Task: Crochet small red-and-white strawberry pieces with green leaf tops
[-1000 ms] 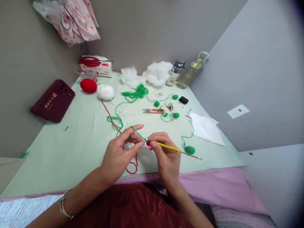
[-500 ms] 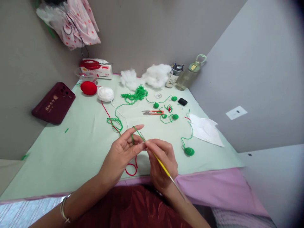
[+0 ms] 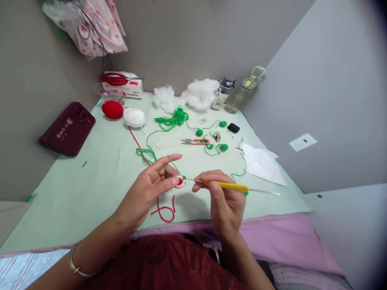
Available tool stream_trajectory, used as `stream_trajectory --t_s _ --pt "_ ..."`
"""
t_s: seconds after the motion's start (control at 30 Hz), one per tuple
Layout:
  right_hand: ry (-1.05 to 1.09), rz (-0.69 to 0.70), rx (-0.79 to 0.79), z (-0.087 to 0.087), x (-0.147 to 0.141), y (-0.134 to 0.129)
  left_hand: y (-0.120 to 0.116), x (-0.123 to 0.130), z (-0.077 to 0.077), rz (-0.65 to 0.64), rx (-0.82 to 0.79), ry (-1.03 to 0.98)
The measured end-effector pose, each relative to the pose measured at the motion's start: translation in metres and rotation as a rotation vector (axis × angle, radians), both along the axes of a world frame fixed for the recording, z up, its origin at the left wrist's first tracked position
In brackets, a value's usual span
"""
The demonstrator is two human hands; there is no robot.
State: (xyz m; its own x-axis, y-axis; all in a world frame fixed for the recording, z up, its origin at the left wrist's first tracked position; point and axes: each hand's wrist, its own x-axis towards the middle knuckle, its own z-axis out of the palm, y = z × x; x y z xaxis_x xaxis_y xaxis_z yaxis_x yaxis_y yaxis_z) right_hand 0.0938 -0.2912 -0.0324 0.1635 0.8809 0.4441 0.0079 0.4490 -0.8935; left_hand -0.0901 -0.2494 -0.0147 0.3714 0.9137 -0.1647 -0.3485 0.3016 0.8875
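Between thumb and fingers, my left hand (image 3: pixel 148 187) pinches a small round red and white crochet piece (image 3: pixel 180 182). Green yarn (image 3: pixel 174 164) runs over the raised left index finger down to the edge of that piece. My right hand (image 3: pixel 225 197) grips a crochet hook (image 3: pixel 231 186) by its yellow handle, held nearly level. The hook's thin metal tip meets the green yarn at the piece's right edge. Below the hands, a loose red yarn tail (image 3: pixel 166 219) curls on the table.
Behind the hands lie thread snips (image 3: pixel 195 141), a green yarn tangle (image 3: pixel 175 117) and several small green crochet balls (image 3: pixel 223 147). Red yarn (image 3: pixel 112 109) and white yarn (image 3: pixel 134 117) balls sit left, near a dark red phone (image 3: pixel 68 129). White stuffing (image 3: pixel 201 94) and a bottle (image 3: pixel 243 94) stand at the back.
My right hand has moved right and turned the hook from a steep slant to nearly level. The red and white piece, hidden before, now shows at my left fingertips.
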Motion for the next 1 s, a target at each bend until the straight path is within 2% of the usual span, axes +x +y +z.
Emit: stream_trajectory --t_s 0.07,0.13,0.3,0.43,0.5,0.57,0.67,0.77,0.87,1.0 --pt "0.150 0.056 -0.061 0.001 -0.001 0.002 -0.001 0.001 -0.001 -0.006 0.032 -0.001" --pt "0.204 0.093 -0.070 0.002 -0.003 0.006 -0.003 0.002 -0.002 -0.014 0.067 -0.003" --pt "-0.062 0.008 0.061 0.004 -0.013 0.008 -0.006 0.007 -0.004 -0.019 0.087 -0.001" --pt "-0.247 -0.097 0.138 -0.004 -0.017 0.004 -0.007 0.012 -0.006 0.058 0.049 -0.024" --pt "-0.416 -0.136 0.254 -0.008 -0.016 0.003 -0.007 0.013 -0.006 0.053 -0.026 -0.082" --pt "-0.491 -0.140 0.311 -0.007 -0.013 0.004 -0.005 0.013 -0.006 0.001 -0.146 -0.148" --pt "-0.229 -0.131 0.103 -0.001 -0.008 0.008 0.000 0.008 -0.005 -0.013 -0.244 -0.201" --pt "0.070 -0.001 -0.006 0.003 -0.007 0.013 0.002 0.005 -0.003 0.037 -0.178 -0.173" --pt "0.089 0.099 -0.031 0.002 -0.010 0.015 -0.002 0.007 -0.002 0.009 -0.086 -0.120" --pt "0.098 0.097 -0.086 -0.003 -0.011 0.014 -0.006 0.008 -0.005 0.004 -0.037 -0.061"
